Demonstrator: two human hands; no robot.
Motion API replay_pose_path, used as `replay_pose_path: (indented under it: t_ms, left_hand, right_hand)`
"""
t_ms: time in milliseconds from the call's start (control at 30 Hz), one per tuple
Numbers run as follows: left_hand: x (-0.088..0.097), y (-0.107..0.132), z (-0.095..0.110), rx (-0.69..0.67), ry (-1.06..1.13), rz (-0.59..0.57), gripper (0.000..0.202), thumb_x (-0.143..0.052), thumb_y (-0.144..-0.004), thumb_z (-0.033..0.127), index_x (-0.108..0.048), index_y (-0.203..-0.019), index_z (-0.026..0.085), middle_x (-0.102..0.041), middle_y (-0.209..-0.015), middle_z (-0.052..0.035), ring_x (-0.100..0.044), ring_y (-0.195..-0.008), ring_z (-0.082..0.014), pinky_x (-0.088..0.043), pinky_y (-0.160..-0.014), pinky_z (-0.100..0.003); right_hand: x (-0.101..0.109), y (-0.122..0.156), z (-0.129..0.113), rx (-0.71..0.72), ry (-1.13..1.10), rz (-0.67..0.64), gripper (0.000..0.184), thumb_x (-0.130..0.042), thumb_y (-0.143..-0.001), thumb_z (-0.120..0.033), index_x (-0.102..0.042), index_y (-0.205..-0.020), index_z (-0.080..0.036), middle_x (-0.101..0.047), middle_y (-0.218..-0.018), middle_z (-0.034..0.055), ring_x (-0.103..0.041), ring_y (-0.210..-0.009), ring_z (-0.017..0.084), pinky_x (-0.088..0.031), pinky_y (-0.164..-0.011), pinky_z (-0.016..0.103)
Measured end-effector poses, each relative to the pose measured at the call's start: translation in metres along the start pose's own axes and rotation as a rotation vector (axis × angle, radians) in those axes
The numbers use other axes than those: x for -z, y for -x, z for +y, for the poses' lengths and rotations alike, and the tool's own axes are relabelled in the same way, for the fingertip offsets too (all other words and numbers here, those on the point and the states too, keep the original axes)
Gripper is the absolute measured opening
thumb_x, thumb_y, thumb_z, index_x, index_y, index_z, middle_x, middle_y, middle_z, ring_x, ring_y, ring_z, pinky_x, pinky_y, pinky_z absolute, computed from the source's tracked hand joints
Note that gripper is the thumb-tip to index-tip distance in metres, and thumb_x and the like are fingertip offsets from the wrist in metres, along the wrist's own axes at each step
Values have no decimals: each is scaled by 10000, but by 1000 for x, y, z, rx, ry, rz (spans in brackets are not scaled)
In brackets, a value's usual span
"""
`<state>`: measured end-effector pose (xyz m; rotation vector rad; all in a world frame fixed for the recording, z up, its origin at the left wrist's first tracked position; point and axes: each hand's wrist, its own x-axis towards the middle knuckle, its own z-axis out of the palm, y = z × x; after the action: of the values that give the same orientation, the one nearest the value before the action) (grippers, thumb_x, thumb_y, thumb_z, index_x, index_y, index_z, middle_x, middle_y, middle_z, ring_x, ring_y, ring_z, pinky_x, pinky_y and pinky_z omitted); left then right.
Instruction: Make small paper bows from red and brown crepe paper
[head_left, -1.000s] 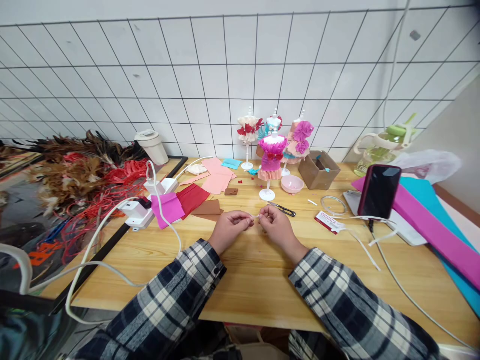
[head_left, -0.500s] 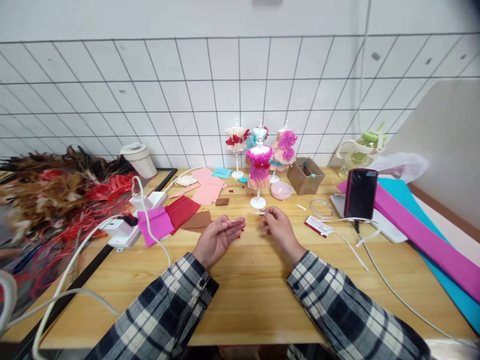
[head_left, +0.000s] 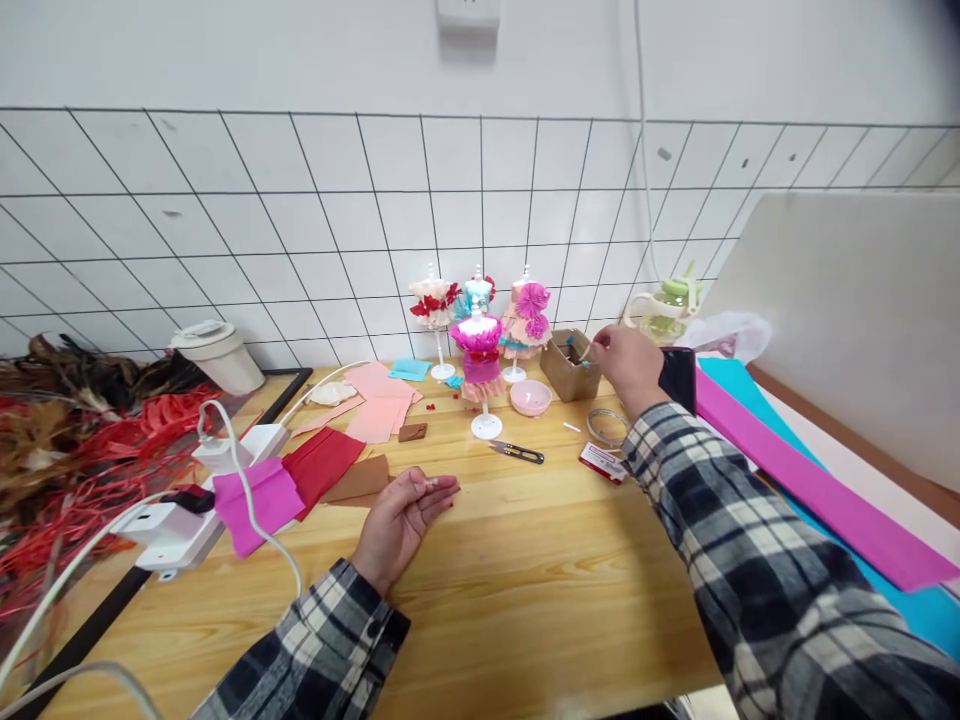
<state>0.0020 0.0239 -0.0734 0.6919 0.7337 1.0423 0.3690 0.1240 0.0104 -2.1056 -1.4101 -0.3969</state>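
My right hand [head_left: 628, 362] reaches to the small brown box [head_left: 571, 378]. Its thumb and fingers pinch a thin pale strip [head_left: 587, 350] at the box's rim. Palm up above the table, my left hand [head_left: 399, 520] has its thumb pressed to its fingers, on something too small to make out. Black-handled thread snips [head_left: 517, 453] lie between my hands. Behind them stands a small white dress form [head_left: 487, 427] in magenta, red and peach crepe paper. A pink bowl [head_left: 530, 398] is beside it.
More dressed forms [head_left: 442, 370] stand behind. Paper pieces in pink [head_left: 375, 412], red [head_left: 322, 468] and magenta [head_left: 255, 505] lie left, by a power strip [head_left: 180, 540] with cables. A lidded cup [head_left: 221, 362], tape roll [head_left: 607, 427], phone [head_left: 679, 378] and paper rolls [head_left: 810, 470] surround the area.
My right hand has moved from beside the form's base, right and away from me, to the box. The snips now show on the table. My view has shifted right; my left hand stays palm up.
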Motion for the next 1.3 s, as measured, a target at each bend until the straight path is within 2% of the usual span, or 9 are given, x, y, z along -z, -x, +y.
replay_pose_path:
  t_ms: [167, 367, 633, 833, 900, 1000, 1067, 1167, 1300]
  left_hand:
    - [3, -2, -2, -31, -51, 13, 137, -607, -756, 151, -472, -743, 164, -731, -896, -88, -695, -905, -211, -557, -780, -297]
    - [3, -3, -6, -63, -96, 12, 128, -614, -757, 159, -486, -756, 152, -731, -881, -104, -697, -880, -210, -550, -775, -298]
    - [-1, -2, -5, -77, -162, 40, 157, -650, -727, 177, -496, -727, 145, -733, -842, -99, -697, -837, -196, -541, -751, -282]
    - [-2, -1, -4, -106, -157, 64, 167, -648, -723, 185, -485, -726, 149, -730, -780, -83, -695, -752, -168, -534, -710, -267]
    - [-2, -2, -7, -101, -168, 72, 169, -649, -718, 181, -483, -719, 148, -727, -770, -79, -693, -736, -164, -532, -697, -263]
    - [0, -3, -10, -106, -174, 58, 178, -655, -708, 183, -480, -711, 149, -723, -783, -79, -693, -751, -172, -532, -710, -279]
    - [0, -3, -12, -124, -167, 48, 189, -662, -698, 185, -476, -715, 153, -721, -789, -76, -692, -762, -178, -533, -716, -288]
    - [0, -2, -11, -148, -155, 53, 197, -669, -695, 197, -476, -717, 157, -715, -781, -63, -689, -740, -166, -532, -719, -287]
    - [-1, -2, -10, -159, -162, 60, 190, -671, -698, 205, -488, -697, 150, -711, -776, -52, -679, -722, -148, -525, -716, -272]
  right_hand:
    - [-17, 7, 16, 85, 97, -90, 317, -445, -880, -276, -705, -1044, -201, -698, -912, 146, -629, -847, 249, -421, -701, 338]
    - [-25, 24, 27, 15, -58, 90, 286, -479, -847, -307, -702, -1000, -214, -700, -945, 103, -619, -869, 247, -432, -731, 340]
    - [-16, -3, 23, 99, -423, 220, 389, -362, -819, -152, -625, -1103, -184, -663, -936, 74, -599, -877, 200, -441, -845, 369]
    - [-5, 67, -22, -63, -787, 483, 347, -339, -871, -229, -507, -1167, -166, -574, -961, 94, -564, -880, 199, -444, -785, 361]
    - [-12, 110, -50, -113, -963, 394, 326, -356, -875, -260, -517, -1146, -183, -576, -940, 73, -557, -813, 176, -452, -738, 331]
    - [-22, 168, -91, 27, -1067, -192, 237, -505, -823, -302, -640, -983, -192, -625, -845, 40, -537, -674, 143, -449, -633, 279]
    - [-24, 191, -109, 135, -1068, -416, 223, -546, -805, -292, -685, -957, -206, -654, -905, 46, -556, -711, 146, -454, -648, 277]
    - [-22, 203, -120, 226, -1036, -492, 204, -548, -806, -259, -721, -913, -232, -675, -925, 45, -584, -810, 171, -467, -726, 311]
    - [-18, 208, -120, 358, -928, -364, 183, -592, -777, -225, -728, -895, -258, -654, -999, 51, -559, -993, 219, -426, -905, 409]
